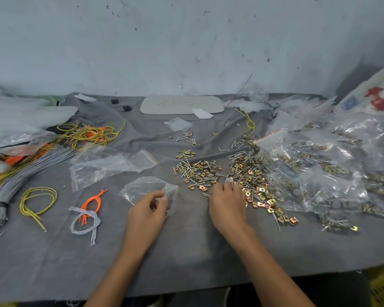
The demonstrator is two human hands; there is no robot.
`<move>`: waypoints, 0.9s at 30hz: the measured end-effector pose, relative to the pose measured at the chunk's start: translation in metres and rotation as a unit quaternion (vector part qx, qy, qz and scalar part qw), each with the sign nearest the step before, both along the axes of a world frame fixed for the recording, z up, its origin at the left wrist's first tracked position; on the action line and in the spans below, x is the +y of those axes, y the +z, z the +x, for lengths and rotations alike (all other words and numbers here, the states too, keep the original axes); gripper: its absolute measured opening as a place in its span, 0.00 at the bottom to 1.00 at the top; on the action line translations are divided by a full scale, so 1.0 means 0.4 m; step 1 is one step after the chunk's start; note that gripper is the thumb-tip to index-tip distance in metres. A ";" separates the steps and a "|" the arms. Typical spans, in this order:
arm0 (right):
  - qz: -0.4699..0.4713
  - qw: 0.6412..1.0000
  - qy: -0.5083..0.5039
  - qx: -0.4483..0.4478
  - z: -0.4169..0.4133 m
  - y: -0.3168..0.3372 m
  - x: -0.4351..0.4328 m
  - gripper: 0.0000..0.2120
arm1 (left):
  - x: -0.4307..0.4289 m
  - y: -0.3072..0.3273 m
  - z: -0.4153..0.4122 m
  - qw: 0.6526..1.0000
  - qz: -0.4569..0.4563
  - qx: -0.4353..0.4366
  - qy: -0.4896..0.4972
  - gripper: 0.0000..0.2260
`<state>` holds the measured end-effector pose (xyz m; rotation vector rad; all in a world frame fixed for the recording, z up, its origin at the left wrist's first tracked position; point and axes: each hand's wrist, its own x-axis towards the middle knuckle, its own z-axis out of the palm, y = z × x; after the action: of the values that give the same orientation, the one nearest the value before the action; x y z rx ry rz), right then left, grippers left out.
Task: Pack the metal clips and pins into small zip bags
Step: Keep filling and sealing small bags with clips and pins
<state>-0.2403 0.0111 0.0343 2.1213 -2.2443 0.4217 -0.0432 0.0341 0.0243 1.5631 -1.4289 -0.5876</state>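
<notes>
Metal clips and pins [237, 171] lie heaped on the grey surface [186, 251]. Left hand [149, 209] pinches a small zip bag [142, 187] beside them; right hand [227, 204] rests curled fingers [220, 189] on the heap, grasp unclear.

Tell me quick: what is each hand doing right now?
Left hand: pinches the small zip bag at its edge.
Right hand: fingers down in the pile of clips and pins; cannot tell if it grips any.
</notes>
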 end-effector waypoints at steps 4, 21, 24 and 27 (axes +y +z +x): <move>-0.030 0.999 -0.008 -0.042 0.018 -0.003 0.024 0.08 | 0.002 -0.007 -0.003 1.000 -0.006 0.005 0.005 0.07; -0.111 0.958 0.131 -0.230 0.181 -0.054 0.082 0.06 | 0.007 -0.008 0.000 0.998 -0.059 0.021 0.018 0.12; -0.111 0.957 0.139 -0.231 0.176 -0.054 0.081 0.08 | 0.017 -0.007 -0.012 0.996 -0.083 -0.039 -0.007 0.12; -0.106 0.951 0.150 -0.250 0.169 -0.051 0.081 0.09 | 0.017 -0.006 -0.015 0.993 -0.091 -0.063 -0.029 0.12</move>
<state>-0.1727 0.0436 0.0137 2.4444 -1.9409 1.2805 -0.0492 0.0408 0.0220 1.4397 -1.5808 -0.3852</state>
